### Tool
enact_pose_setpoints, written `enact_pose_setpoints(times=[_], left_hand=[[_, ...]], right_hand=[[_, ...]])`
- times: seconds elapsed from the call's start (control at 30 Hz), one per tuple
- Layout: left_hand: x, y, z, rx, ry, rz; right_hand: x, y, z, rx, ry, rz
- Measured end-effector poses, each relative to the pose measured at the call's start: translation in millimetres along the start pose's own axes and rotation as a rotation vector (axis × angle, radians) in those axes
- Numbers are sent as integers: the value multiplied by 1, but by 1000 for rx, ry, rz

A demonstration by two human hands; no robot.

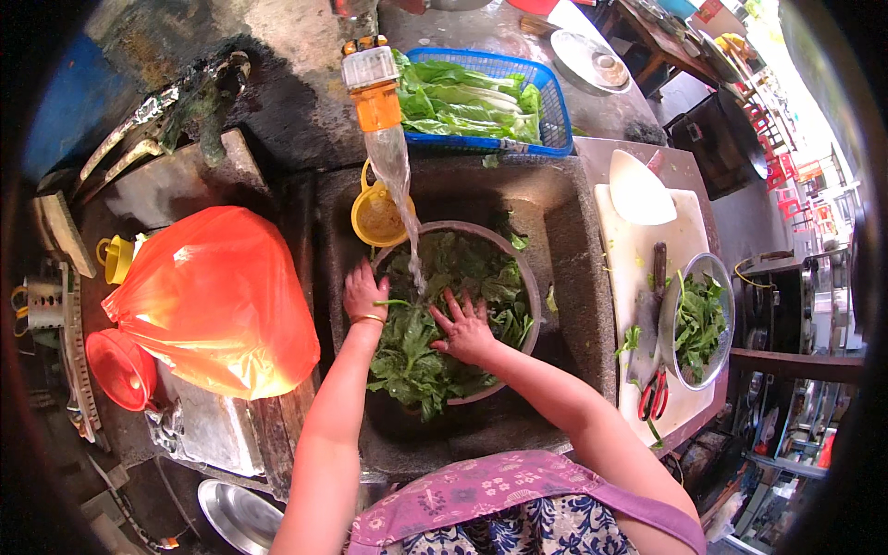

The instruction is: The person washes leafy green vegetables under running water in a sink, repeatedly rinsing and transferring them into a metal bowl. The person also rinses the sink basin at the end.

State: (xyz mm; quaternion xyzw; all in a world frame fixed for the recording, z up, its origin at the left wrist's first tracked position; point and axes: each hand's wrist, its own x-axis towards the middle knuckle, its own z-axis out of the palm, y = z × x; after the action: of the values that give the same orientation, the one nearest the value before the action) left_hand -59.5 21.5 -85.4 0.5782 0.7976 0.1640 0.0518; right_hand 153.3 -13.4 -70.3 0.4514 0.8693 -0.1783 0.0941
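Observation:
A round translucent basin [528,295] full of leafy greens [416,350] stands in the stone sink [565,236]. Water [395,163] pours into it from a tap with an orange and clear fitting [376,97]. At the basin's left rim is my left hand [365,295], a bangle at its wrist and a green stem beside its thumb. My right hand [466,331] lies palm down over the greens, fingers spread, holding nothing. Behind the basin's rim sits a yellow handled cup [361,220].
A blue plastic basket [555,104] of long leafy vegetables stands behind the sink. To the right, a cutting board [628,260] bears a cleaver [649,326], red-handled scissors [653,399] and a colander of greens [721,333]. At left sit a full orange plastic bag [222,305] and a red bowl [114,368].

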Motion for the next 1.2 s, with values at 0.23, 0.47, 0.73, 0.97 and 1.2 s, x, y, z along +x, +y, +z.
enact_pose_setpoints(times=[0.23, 0.47, 0.73, 0.97, 1.2], left_hand=[[-14, 4, -14, -263, 113, 170], [-18, 41, -57, -1100, -355, -78], [-5, 61, -87, -2265, -961, -520], [-4, 48, -61, -1588, -447, -466], [3, 67, -64, -954, -486, -404]], right_hand=[[5, 25, -19, 132, 29, -78], [-1, 11, -126, 968, 22, 33], [51, 23, -71, 1356, 272, 334], [32, 13, -77, 1141, -81, 37], [10, -3, -119, 1509, -18, 52]])
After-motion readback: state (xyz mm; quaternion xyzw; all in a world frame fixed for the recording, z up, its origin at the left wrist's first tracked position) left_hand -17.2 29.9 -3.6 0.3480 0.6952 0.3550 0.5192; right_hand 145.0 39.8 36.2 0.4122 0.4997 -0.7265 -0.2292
